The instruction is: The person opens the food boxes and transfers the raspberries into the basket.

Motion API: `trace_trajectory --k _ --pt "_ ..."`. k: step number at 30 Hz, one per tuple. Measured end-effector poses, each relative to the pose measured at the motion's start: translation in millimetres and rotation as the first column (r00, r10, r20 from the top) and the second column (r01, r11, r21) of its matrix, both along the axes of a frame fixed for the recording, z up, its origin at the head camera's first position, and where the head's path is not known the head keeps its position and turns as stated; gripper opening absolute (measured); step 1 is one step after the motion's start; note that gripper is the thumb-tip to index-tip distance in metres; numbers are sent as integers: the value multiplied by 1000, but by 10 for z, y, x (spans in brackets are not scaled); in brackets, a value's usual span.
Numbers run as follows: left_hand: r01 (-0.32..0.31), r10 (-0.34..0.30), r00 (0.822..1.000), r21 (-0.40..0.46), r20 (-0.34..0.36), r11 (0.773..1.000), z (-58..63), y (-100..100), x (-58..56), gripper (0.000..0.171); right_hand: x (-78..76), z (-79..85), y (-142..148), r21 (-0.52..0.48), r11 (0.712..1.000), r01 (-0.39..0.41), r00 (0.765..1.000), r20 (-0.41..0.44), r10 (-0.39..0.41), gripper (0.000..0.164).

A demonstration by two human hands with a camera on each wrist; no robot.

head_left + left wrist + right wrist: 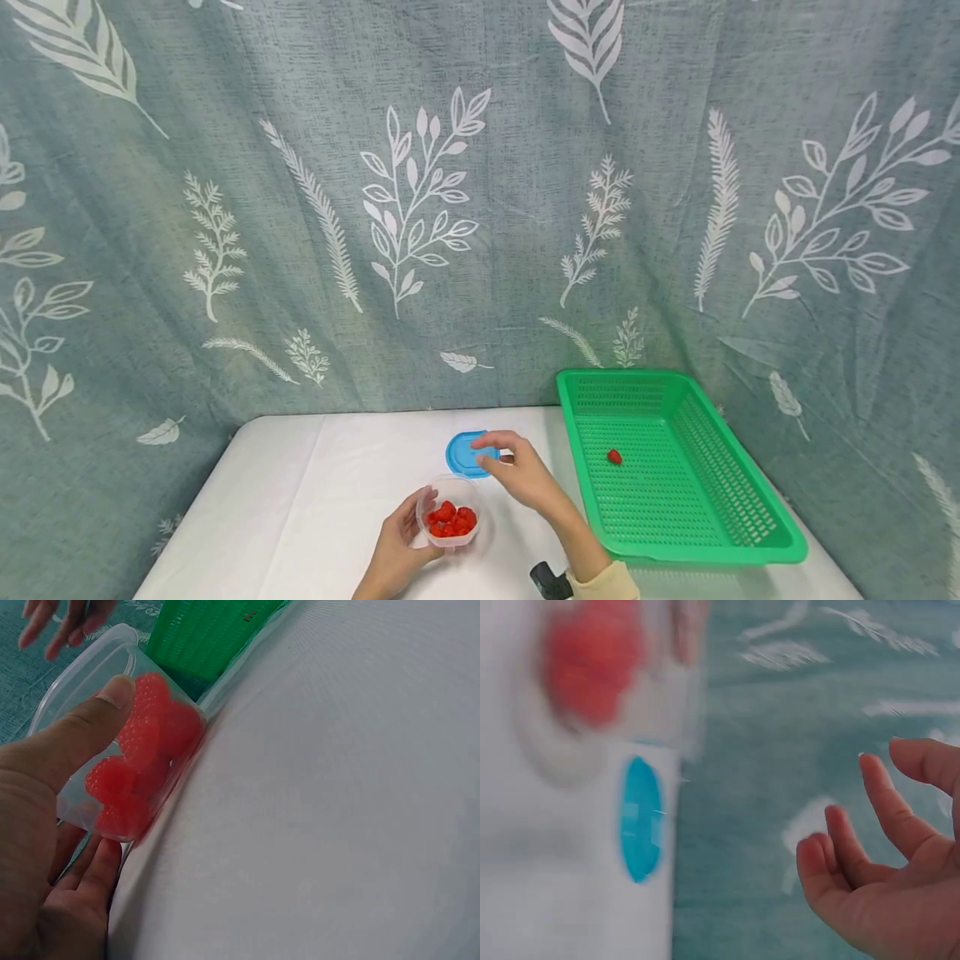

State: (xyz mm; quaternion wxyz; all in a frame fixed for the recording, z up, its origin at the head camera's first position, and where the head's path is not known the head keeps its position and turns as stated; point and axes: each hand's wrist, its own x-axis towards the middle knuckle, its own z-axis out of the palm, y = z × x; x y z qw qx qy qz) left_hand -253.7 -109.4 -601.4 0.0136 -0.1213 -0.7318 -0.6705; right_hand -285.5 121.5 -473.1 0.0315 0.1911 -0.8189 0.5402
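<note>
White table (330,500), leafy curtain (510,250) behind; left grip (401,537) around clear tub (453,542), right grip (521,473) loose.

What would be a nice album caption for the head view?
Left hand holding a clear tub of red berries, right hand near a blue lid, green basket at right.

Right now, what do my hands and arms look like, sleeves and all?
Your left hand and right hand are both ungloved. On the right arm, a pale cream sleeve ends partway up the forearm, with a small black object beside its cuff. No sleeve shows on the left.
</note>
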Motion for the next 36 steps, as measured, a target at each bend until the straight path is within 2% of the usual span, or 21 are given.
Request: trace_trajectory --k 5,14,17,19,25,29,36 --pt "-6 6 1000 -24 -2 1000 -20 -18 2 88 49 -305 -151 60 997 -58 998 28 56 23" --pt "7 -6 1000 -24 16 1000 -66 -20 -17 88 70 -639 -328 16 994 -111 980 166 107 30" --pt "11 -11 1000 -22 19 1000 -69 -22 -19 89 57 -708 -378 -9 993 -115 976 184 115 30" --pt "14 -13 1000 -18 13 1000 -70 -26 -21 88 48 -742 -407 -13 994 -109 979 171 110 30" --pt "27 -27 1000 -2 -1 1000 -70 -36 -31 88 16 -818 -466 63 996 -64 991 124 55 33" --pt "37 -37 999 8 -6 999 -57 -34 -38 89 4 -786 -487 94 993 -68 992 116 57 32" --pt "49 -49 999 18 8 999 -65 -36 -27 92 13 -720 -521 187 980 -64 995 91 47 18"
